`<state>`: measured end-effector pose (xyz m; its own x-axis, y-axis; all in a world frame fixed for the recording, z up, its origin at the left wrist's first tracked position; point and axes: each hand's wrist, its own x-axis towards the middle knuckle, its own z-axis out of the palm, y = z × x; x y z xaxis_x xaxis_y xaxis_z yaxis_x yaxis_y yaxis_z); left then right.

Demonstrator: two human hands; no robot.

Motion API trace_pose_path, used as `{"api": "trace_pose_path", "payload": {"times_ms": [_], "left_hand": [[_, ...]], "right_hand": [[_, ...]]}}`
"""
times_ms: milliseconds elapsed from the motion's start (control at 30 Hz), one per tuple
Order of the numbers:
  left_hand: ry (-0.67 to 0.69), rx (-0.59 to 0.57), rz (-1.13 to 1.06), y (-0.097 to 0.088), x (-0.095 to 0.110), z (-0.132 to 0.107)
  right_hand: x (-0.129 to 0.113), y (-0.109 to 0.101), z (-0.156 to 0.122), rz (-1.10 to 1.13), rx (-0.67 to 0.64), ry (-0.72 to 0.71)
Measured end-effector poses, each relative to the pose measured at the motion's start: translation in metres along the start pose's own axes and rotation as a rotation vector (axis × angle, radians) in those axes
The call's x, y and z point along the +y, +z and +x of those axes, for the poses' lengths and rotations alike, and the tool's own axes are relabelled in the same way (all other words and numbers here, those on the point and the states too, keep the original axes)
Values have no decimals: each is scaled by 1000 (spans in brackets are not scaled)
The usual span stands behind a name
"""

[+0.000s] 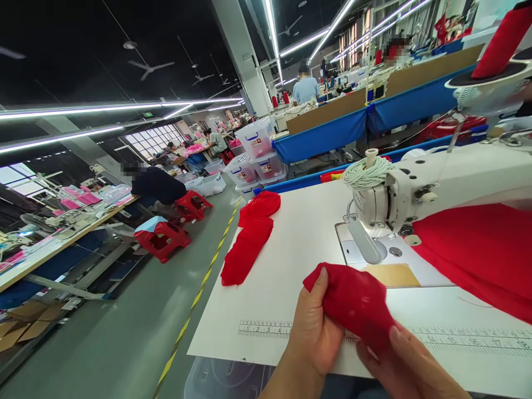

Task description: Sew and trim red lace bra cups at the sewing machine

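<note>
A small red fabric piece [353, 302] is stretched between my two hands, above the front of the white sewing table [299, 244]. My left hand [318, 327] grips its left end, thumb on top and fingers underneath. At the lower right end, my right hand [409, 354] pinches the cloth between thumb and fingers. Just beyond my hands stands a white sewing machine [453, 177], its needle area partly hidden by its own head. More red pieces [249, 249] lie at the table's left edge. A larger red cloth [477, 249] rests at the right, beside the machine.
A printed ruler [266, 328] runs along the table's front. Pale green cord [368, 173] is wound on the machine head, and a red thread cone [501, 44] stands upper right. Clear storage boxes [255, 138], red stools [162, 241] and seated people are beyond the aisle's yellow-black floor tape [199, 288].
</note>
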<state>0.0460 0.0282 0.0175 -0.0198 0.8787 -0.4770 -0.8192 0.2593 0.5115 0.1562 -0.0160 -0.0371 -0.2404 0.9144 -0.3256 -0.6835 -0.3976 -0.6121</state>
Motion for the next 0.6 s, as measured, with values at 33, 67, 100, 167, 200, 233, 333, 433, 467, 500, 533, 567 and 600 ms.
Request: {"api": "trace_pose_path", "payload": {"times_ms": [33, 67, 100, 167, 200, 233, 333, 433, 467, 500, 533, 567, 600], "left_hand": [[-1, -3, 0, -2, -2, 1], [-8, 8, 0, -3, -3, 2], [-20, 29, -1, -5, -4, 4], [-38, 79, -9, -6, -4, 6], [-42, 97, -18, -6, -4, 6], [-50, 110, -31, -5, -4, 6], [-84, 121, -81, -2, -4, 7], [-91, 138, -123, -1, -4, 9], [-85, 146, -132, -1, -3, 10], [-81, 159, -136, -1, -3, 12], [-79, 180, -139, -1, -3, 14], [-79, 205, -141, 0, -2, 16], [-77, 233, -142, 0, -2, 18]], "right_hand": [[-3, -3, 2, -19, 40, -29], [-6, -6, 4, -40, 90, -61], [-8, -10, 5, -56, 143, -91], [-7, -18, 7, -74, 214, -117], [-5, -22, 8, -85, 224, -100], [-3, -25, 8, -102, 214, -59], [5, -32, 10, -242, 201, 49], [4, -28, 8, -404, 315, 12], [2, -25, 7, -427, 349, -20], [-1, -21, 5, -438, 369, -53], [-3, -16, 4, -448, 379, -83], [-5, -12, 3, -465, 385, -107], [-7, -9, 2, -495, 389, -137]]}}
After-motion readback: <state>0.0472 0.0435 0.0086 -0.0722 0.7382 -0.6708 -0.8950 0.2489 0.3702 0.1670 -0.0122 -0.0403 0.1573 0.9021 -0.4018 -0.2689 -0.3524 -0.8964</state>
